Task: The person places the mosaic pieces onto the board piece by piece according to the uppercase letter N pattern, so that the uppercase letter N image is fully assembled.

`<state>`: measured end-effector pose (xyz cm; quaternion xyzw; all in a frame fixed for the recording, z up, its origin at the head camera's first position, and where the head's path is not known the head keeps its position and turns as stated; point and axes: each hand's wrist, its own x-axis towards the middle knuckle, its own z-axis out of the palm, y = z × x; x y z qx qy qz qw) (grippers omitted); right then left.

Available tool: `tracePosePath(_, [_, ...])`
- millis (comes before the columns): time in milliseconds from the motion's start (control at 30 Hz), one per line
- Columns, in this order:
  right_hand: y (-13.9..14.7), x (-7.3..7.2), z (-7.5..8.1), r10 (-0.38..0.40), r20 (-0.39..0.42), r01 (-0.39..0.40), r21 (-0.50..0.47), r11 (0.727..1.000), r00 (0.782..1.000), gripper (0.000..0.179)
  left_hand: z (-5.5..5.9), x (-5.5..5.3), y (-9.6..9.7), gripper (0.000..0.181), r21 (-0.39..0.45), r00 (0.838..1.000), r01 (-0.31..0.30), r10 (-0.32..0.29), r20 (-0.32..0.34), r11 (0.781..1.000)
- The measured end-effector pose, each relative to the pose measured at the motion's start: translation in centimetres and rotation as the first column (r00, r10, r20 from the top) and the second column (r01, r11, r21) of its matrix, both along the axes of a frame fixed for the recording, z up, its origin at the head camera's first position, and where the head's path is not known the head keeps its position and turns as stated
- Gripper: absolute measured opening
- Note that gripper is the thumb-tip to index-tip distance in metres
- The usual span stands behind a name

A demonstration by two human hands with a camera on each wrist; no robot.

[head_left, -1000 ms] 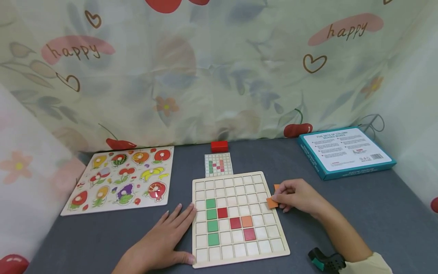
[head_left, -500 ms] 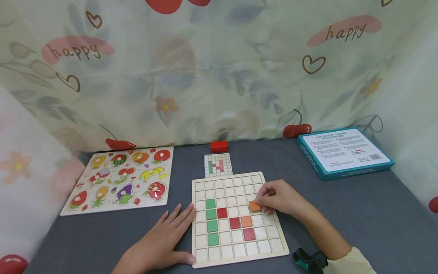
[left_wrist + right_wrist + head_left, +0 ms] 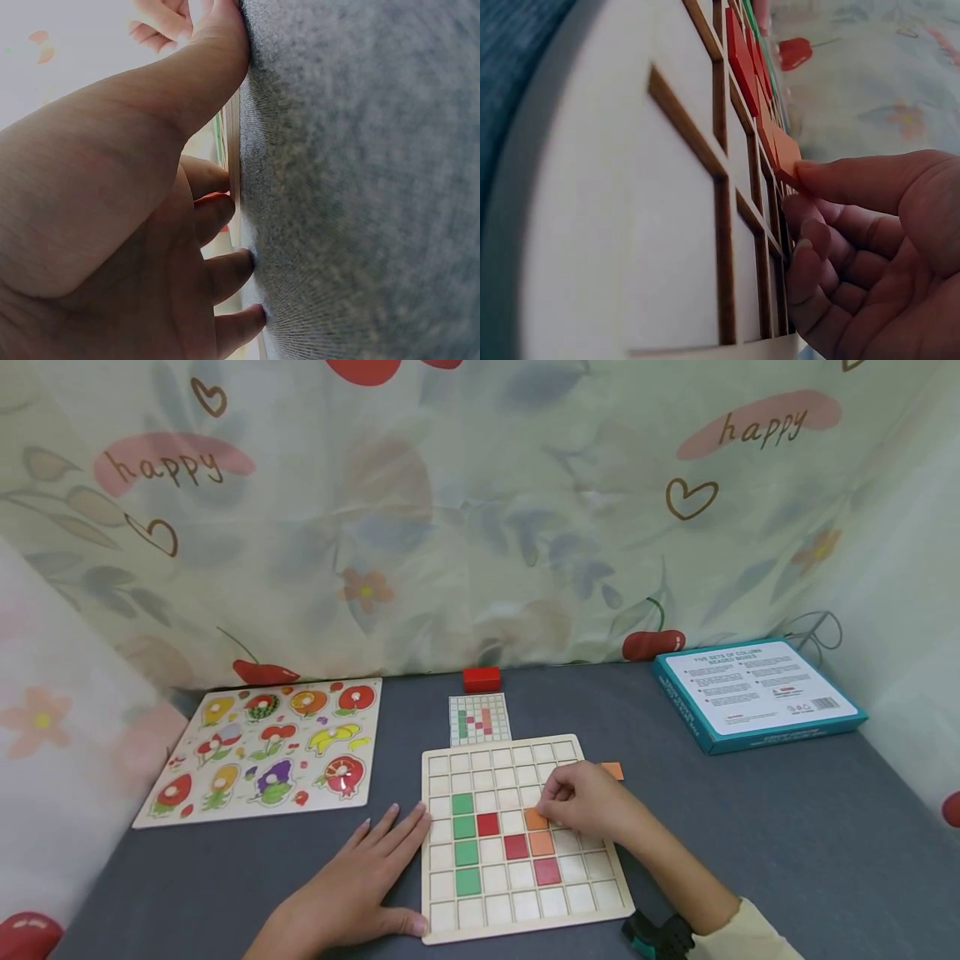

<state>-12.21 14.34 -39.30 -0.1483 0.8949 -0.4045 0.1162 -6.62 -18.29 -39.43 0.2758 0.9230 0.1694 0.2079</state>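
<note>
A wooden grid board (image 3: 525,907) lies on the table with green tiles (image 3: 467,853) in one column and red tiles (image 3: 516,846) stepping down to the right. One orange tile (image 3: 541,843) sits in a cell. Directly above it, my right hand (image 3: 588,797) pinches another orange tile (image 3: 536,819) at a cell; the right wrist view shows thumb and fingertips on this tile's edge (image 3: 786,155). My left hand (image 3: 360,885) rests flat on the table, fingers spread and straight, fingertips and thumb touching the board's left edge. Past the board's right edge lies a loose orange tile (image 3: 613,771).
Behind the board is a pattern card (image 3: 480,720) with a coloured grid, and a red block (image 3: 481,680) beyond it. A fruit puzzle board (image 3: 262,756) lies at left. At back right lies a teal-and-white box (image 3: 757,693), near a thin cable (image 3: 821,631).
My right hand has carried the orange tile leftward from beyond the board's right edge to the cell above the other orange tile. The left hand stays where it was.
</note>
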Motion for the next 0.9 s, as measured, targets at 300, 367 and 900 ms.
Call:
tracePosePath(300, [-0.1,0.4,0.0,0.006,-0.037,-0.004,0.042,0.999,0.999,0.01,0.0,-0.1,0.1,0.116,-0.008,1.0,0.002,-0.002,0.008,1.0])
tracePosePath(367, [0.2,0.4,0.0,0.018,-0.042,-0.017,0.029,0.999,0.999,0.008,0.0,-0.1,0.0,0.116,0.002,1.0,0.003,-0.003,0.011,1.0])
tracePosePath(900, [1.4,0.5,0.0,0.162,-0.051,-0.161,0.007,0.987,0.986,0.014,0.2,0.0,-0.1,0.114,0.026,1.0,0.003,-0.003,0.027,1.0])
